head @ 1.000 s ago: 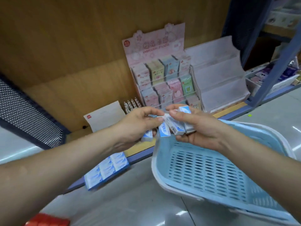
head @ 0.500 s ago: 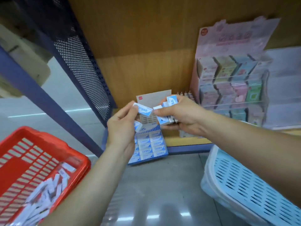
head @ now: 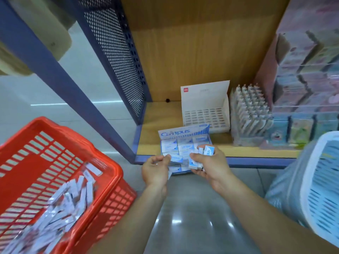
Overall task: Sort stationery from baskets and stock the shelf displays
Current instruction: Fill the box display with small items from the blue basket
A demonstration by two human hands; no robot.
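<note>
**When Both Hands Reach the Box: Loading the Eraser Display**

Whereas the hands were working over the blue basket (head: 286, 182) one second ago, and were raised above the shelf half a second ago, they are now lowered to the front edge of the Campus display box (head: 183, 134) at lower centre of the frame. The view has swung left and down with them. This indicates that pick-up is finished and placement into the box is the step in hand.

**Hands**
- The left hand (head: 156, 167) pinches a single eraser (head: 176, 159) between thumb and fingertips, over the front row of the box.
- The right hand (head: 209, 164) grips a bundle of erasers (head: 208, 152), held just beside the left hand as reserve stock.

**Containers**
- Campus display box: it sits at the front edge of the shelf (head: 256, 153) and holds rows of blue-and-white erasers. The front row is hidden by the hands.
- Red basket (head: 111, 163), lower left: it holds a loose heap of white packets (head: 60, 204), blurred.
- Blue basket, lower right: its contents are not visible.
- White display carton (head: 205, 110), behind the Campus box: a slotted insert is visible. Whether it holds stock cannot be told.
</note>
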